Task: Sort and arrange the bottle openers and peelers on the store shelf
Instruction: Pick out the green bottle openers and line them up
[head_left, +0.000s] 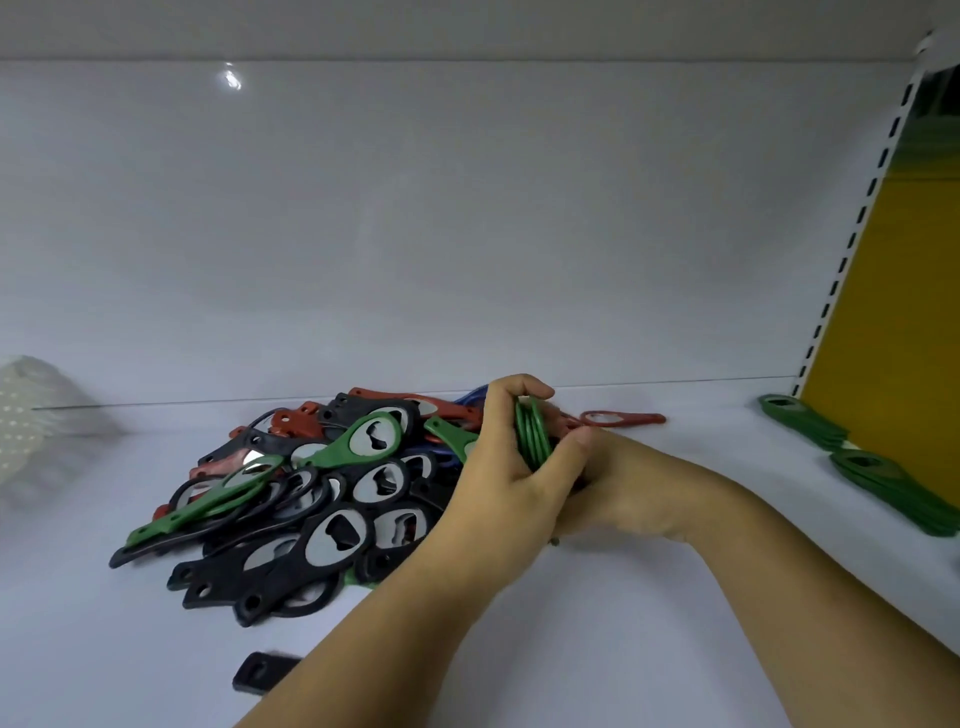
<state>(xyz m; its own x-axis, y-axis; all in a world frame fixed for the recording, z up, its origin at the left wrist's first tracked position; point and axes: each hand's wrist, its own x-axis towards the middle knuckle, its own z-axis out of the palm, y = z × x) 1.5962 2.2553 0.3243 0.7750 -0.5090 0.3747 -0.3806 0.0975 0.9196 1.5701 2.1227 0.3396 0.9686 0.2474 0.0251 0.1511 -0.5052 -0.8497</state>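
A mixed pile of bottle openers (332, 499) in black, red, green and blue lies on the white shelf (649, 623). A small stack of green openers (532, 439) stands on edge at the pile's right side. My left hand (501, 467) grips this stack, fingers curled over its top. From the other side my right hand (618, 480) holds the same stack, thumb against it. Two green openers (363, 441) (208, 501) lie on top of the pile. The stack's lower part is hidden by my hands.
Two rows of green openers (800, 423) (893, 491) lie at the right by a yellow side panel (909, 291) and slotted upright (852, 244). One red opener (623, 418) lies behind my hands. A black opener (260, 671) sits near the front. A white perforated object (26, 415) stands at far left.
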